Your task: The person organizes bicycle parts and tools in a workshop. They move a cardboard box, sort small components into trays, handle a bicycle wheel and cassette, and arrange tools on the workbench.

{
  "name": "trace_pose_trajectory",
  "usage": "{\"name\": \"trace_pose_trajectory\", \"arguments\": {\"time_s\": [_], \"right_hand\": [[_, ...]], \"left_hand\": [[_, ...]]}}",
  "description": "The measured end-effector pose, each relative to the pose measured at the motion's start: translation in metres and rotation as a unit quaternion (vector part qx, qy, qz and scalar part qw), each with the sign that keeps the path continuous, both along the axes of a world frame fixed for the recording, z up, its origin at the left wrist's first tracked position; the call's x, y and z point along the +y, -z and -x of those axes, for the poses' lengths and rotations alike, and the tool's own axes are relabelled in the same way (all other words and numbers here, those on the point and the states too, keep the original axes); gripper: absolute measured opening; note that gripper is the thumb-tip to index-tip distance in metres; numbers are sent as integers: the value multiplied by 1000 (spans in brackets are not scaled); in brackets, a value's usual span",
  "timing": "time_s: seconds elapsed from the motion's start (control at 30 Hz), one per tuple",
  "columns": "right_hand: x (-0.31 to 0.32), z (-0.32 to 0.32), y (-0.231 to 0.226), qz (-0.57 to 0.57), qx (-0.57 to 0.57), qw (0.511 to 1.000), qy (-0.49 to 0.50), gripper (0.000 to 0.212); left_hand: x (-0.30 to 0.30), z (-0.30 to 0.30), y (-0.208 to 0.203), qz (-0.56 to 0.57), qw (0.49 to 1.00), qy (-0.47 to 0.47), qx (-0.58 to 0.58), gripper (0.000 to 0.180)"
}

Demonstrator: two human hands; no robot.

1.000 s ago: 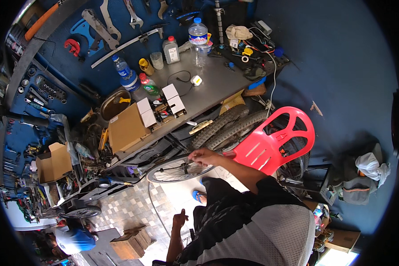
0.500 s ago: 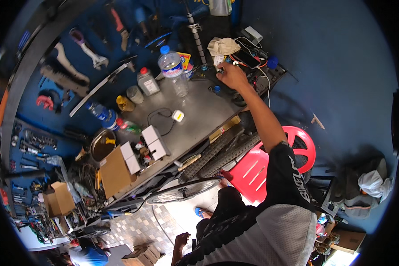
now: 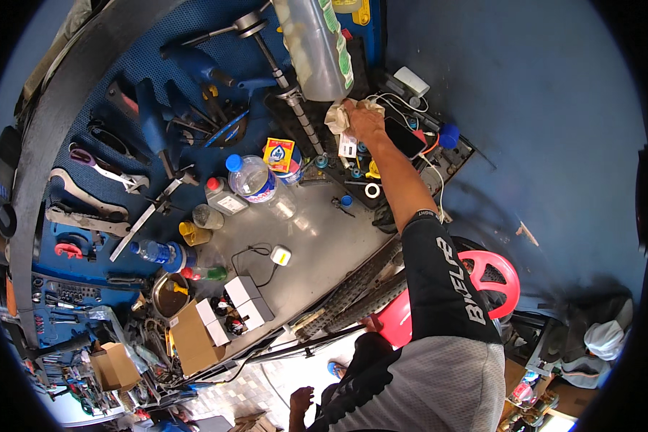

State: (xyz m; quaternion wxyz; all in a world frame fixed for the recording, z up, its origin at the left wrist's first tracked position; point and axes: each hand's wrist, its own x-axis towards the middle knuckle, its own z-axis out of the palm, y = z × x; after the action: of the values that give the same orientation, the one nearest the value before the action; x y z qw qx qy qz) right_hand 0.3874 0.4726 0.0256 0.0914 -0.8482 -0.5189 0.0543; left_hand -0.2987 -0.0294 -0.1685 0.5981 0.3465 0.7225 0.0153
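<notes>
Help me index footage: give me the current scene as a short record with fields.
Right hand: over a crumpled beige cloth; hold unclear
Left hand: low, away from the bench; no object visible
Near the cloth: black phone
On the bench: clear blue-capped bottle, grey red-capped bottle, white block
Beyond bench edge: tyres, red chair

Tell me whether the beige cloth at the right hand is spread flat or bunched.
Bunched: the beige cloth shows creases and raised folds around the right hand, not a flat sheet.
</notes>
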Motion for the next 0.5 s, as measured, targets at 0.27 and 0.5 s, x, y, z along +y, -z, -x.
{"name": "trace_pose_trajectory", "arguments": {"time_s": [0.27,0.5], "right_hand": [[-9,-90,-31,-222,42,974,-2,57],[-21,-111,-120,-341,98,935,1,49]], "left_hand": [[13,-3,2,-36,981,189,3,26],[35,-22,-3,75,990,-100,-57,26]]}}
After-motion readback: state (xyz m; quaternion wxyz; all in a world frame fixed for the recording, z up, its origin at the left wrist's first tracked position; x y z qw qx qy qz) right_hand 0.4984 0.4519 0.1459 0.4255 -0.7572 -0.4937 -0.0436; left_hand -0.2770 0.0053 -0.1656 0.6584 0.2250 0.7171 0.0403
